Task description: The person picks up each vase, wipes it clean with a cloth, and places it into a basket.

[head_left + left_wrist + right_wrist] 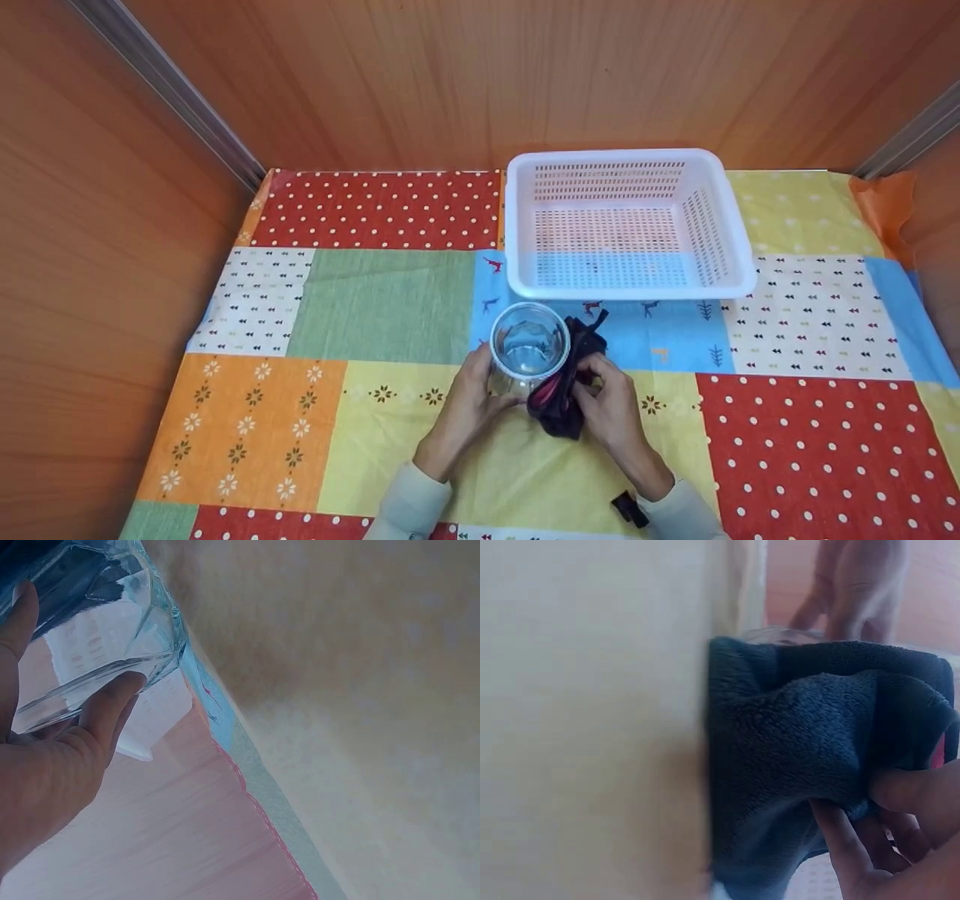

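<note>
A clear glass jar (517, 352) stands upright at the front middle of the table, its round mouth facing up. My left hand (472, 394) grips it from the left, thumb and fingers around its side; the left wrist view shows the fingers on the faceted glass (142, 622). In my right hand (609, 397) is a dark, fuzzy cloth (802, 727) with some pink-red showing, pinched between thumb and fingers. This bunched cloth lies against the jar's right side and covers part of it.
A white plastic basket (630, 292) with slotted walls stands just behind the jar. Under everything lies a patchwork tablecloth (390, 300). Wooden panels (480, 82) enclose the back and sides. A small black strap (628, 510) is by the right sleeve.
</note>
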Demonstrator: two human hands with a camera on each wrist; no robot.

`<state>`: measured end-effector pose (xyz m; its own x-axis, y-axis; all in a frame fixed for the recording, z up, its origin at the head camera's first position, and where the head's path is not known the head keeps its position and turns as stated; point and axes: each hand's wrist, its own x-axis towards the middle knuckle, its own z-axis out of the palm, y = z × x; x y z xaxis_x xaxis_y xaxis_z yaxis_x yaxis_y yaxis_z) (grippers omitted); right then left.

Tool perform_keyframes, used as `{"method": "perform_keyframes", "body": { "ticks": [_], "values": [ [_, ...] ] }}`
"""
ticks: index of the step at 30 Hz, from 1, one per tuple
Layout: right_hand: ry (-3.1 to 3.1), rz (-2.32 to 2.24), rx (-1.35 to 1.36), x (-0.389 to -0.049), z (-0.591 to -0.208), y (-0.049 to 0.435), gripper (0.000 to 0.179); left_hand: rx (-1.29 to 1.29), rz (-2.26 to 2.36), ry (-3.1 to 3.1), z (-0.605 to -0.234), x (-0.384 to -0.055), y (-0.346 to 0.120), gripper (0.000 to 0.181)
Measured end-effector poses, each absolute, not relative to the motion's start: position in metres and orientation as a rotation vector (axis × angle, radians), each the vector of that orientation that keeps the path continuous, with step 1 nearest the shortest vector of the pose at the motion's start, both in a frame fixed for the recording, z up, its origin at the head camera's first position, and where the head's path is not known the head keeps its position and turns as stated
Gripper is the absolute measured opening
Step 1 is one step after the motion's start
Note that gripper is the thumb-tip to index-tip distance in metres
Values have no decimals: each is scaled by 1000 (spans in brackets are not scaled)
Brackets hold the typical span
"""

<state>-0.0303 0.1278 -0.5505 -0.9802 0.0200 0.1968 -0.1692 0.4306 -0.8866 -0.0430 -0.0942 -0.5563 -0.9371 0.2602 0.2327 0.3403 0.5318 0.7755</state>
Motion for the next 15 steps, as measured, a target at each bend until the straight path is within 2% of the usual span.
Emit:
{"method": "perform_keyframes", "body": {
  "ticks": [6, 15],
  "values": [
    [-2493, 1644, 110, -29, -554, 128, 20, -512, -1380, -2687, -558, -43, -94, 89],
    [-2223, 1833, 150, -26, -527, 116, 21, -550, -1340, -2649, -557, -42, -95, 85]
  ]
}}
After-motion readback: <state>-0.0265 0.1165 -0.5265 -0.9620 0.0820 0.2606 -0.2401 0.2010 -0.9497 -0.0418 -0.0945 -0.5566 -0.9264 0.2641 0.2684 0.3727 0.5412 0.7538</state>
